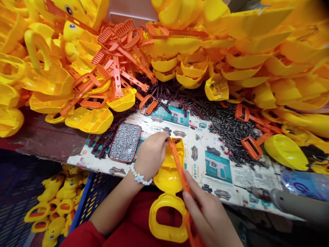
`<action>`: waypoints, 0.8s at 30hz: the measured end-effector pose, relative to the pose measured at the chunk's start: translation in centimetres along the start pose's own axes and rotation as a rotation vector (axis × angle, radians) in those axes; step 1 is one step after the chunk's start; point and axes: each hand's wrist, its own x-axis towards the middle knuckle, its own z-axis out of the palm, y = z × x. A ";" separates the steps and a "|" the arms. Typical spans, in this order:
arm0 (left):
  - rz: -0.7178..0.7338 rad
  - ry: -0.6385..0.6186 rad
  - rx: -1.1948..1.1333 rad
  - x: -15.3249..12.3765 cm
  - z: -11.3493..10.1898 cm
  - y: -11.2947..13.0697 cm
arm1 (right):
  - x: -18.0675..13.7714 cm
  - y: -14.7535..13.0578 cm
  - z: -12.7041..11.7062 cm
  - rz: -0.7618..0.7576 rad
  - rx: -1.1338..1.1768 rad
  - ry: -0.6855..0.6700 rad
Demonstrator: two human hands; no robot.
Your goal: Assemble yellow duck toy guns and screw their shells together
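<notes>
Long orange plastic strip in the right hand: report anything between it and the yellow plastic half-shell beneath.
A small dark piece shows beside the tip of the orange strip, at the top of the half-shell; whether it runs underneath is hidden. Nothing else visible stands between them.

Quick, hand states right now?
Left hand: closed at the upper end of the yellow shell; what it pinches can't be told.
Right hand: closed, holding the orange strip.
</notes>
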 end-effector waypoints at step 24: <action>0.057 -0.146 -0.025 0.2 -0.2 -0.1 | 0.3 -2.9 1.0 -0.067 -0.370 0.127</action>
